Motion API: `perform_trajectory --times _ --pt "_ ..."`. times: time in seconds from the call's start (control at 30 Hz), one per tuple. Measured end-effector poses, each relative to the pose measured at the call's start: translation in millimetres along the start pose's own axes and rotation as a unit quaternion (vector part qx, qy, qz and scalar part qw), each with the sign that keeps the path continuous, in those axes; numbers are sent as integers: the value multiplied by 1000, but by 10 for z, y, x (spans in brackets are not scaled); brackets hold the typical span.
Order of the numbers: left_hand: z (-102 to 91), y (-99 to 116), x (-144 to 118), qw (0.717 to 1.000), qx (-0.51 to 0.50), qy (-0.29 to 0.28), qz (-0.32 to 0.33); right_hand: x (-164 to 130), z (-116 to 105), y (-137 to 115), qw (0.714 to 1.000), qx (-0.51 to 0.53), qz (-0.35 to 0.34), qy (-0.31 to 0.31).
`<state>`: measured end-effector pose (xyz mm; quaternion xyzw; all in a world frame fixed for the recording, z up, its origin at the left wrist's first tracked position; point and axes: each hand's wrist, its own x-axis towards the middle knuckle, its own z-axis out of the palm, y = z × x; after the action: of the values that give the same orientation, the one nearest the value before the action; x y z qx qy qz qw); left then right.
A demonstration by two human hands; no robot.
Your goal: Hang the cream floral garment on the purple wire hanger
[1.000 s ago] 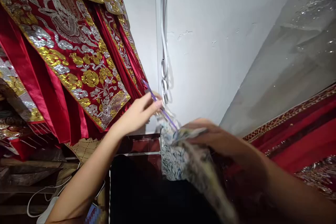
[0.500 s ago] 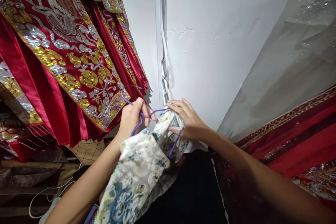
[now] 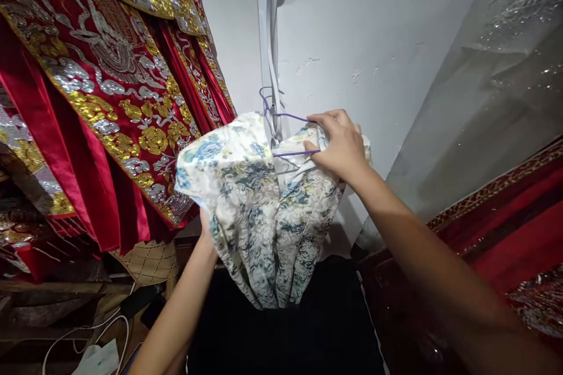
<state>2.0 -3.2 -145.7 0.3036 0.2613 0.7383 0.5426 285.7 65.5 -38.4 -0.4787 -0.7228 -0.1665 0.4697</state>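
A white garment with a blue and green floral print hangs on a thin purple wire hanger, held up in front of the white wall. My right hand grips the garment's right shoulder together with the hanger wire. My left hand is mostly hidden behind the cloth, under the garment's left shoulder; only the wrist shows. The hanger's hook sticks up beside a white cable on the wall.
Red robes with gold and silver embroidery hang at the left. A white cable runs down the wall corner. Grey sequined cloth and red cloth lie at the right. White cords sit on wooden shelving at lower left.
The garment went from bunched low between my hands to spread on the hanger and lifted higher. My left hand left the hanger wire and slid behind the cloth.
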Motion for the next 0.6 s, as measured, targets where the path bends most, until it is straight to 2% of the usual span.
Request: perform_trajectory --times 0.1,0.2,0.27,0.33,0.37,0.47,0.5,0.53,0.6 --pt "-272 -331 -258 997 31 71 -7 -222 -5 60 1000 -7 16 15" --pt "-505 -645 -554 986 133 58 -80 -501 78 27 998 57 5 -23" --pt "-558 -804 -697 978 176 50 -100 -648 165 -63 987 147 9 -58" --pt "-536 -917 -782 979 163 56 -113 -755 227 -213 959 263 33 -100" --pt "-512 -958 -810 980 145 62 -119 -805 239 -307 936 325 44 -130" --pt "-460 -1048 -874 980 114 59 -152 -1021 211 -601 846 490 50 -204" --pt "-459 -1069 -896 979 114 56 -162 -1135 200 -681 825 527 56 -197" --pt "-466 -1085 -917 977 116 53 -168 -1273 200 -742 814 552 77 -164" --pt "-489 -1104 -956 977 124 56 -166 -1607 255 -800 812 551 182 -55"
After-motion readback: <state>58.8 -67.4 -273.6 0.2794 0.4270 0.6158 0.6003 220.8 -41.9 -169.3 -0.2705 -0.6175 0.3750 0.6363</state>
